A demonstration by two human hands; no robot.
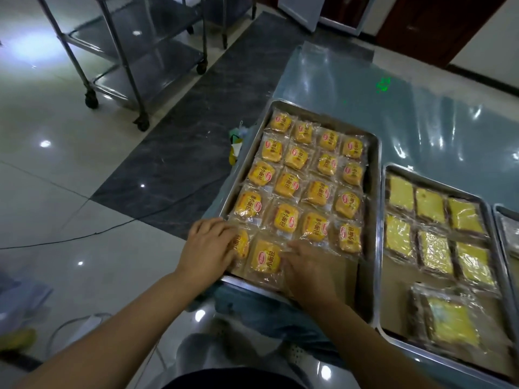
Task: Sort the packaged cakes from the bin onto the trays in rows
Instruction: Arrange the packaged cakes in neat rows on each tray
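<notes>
Third tray (503, 217) cut by the right edge (contents unclear), corner cake (242, 245) half under left hand (207, 245)

Location type: commercial food-packing or bakery workroom. Indicators:

- Stainless-steel shelf racks (157, 54) on castors stand at the upper left of the frame.
- Large metal sheet trays (375, 178) lie side by side at centre and right, filled with rows of individually wrapped cakes (317, 192).
- The worktable (421, 108) is covered in clear plastic film.
- The floor (50, 169) is glossy tile.
</notes>
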